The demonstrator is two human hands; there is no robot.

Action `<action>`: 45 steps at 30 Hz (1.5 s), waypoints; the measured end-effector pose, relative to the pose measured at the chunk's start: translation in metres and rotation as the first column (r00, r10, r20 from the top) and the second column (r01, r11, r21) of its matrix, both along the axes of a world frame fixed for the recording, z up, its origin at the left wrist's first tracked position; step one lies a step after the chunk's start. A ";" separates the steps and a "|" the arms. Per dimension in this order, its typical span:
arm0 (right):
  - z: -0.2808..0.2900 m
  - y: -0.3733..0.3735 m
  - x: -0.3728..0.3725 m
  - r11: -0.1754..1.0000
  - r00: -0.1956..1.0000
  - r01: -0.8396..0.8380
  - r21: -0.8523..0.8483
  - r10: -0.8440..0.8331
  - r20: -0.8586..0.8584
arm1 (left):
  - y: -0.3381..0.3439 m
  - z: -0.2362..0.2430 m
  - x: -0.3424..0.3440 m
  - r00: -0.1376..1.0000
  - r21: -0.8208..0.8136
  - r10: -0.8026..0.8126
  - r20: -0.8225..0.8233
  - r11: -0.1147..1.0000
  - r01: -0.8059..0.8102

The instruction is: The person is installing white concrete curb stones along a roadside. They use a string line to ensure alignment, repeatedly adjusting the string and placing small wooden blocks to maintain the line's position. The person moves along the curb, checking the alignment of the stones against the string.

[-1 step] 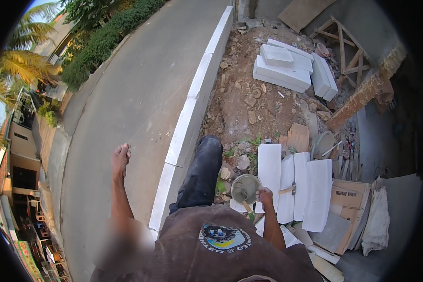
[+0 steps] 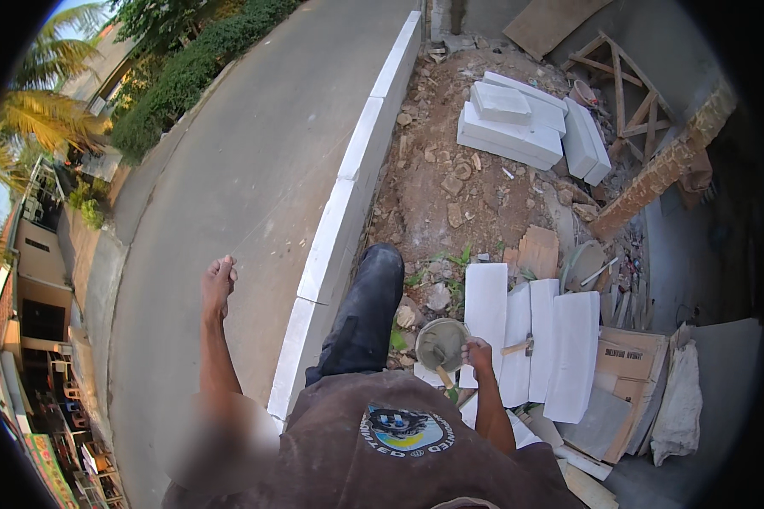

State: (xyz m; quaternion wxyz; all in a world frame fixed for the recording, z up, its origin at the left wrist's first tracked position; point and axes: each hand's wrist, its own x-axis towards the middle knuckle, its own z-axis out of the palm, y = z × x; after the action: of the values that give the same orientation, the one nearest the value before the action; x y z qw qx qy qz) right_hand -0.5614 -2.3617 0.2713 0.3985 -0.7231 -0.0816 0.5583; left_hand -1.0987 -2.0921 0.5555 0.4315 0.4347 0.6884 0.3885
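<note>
My right hand point(image 2: 479, 355) grips the rim of a round pan of grey mortar point(image 2: 440, 342), low beside my right side; a short wooden handle point(image 2: 444, 377) sticks out below the pan. My left hand point(image 2: 217, 284) is raised over the grey road point(image 2: 229, 170), fingers curled shut, holding nothing. My leg in a dark boot point(image 2: 369, 305) steps forward next to the white kerb point(image 2: 341, 225). White building blocks point(image 2: 530, 335) lie side by side just right of the pan.
A stack of white blocks point(image 2: 518, 123) sits on rubble-strewn earth point(image 2: 450, 195). A wooden-handled tool point(image 2: 518, 346) lies on the near blocks. Cardboard point(image 2: 628, 365), a white sack point(image 2: 677, 399), a brick wall point(image 2: 662, 170) and wooden frames point(image 2: 624, 76) stand to the right. Hedges point(image 2: 195, 76) line the road.
</note>
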 end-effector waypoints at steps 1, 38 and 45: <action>0.006 0.018 0.010 1.000 1.000 -0.023 -0.001 0.023 0.013 | 0.020 -0.001 0.012 1.000 0.007 -0.008 0.012 1.000 0.007; 0.120 0.544 0.321 0.930 0.945 0.305 -0.205 -0.322 -0.056 | 0.804 0.075 0.387 0.996 -0.005 -0.061 0.071 0.998 0.062; 0.116 0.639 0.366 0.895 0.943 0.312 -0.320 -0.334 -0.014 | 0.921 0.085 0.430 0.999 -0.049 -0.046 0.003 0.998 0.046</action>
State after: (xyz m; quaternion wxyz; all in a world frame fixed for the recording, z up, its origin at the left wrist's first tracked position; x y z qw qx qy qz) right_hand -0.1958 -1.7225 0.3873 0.3684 -0.7608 0.1428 0.5148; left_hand -0.6691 -1.1712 0.6403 0.4516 0.4391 0.6873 0.3619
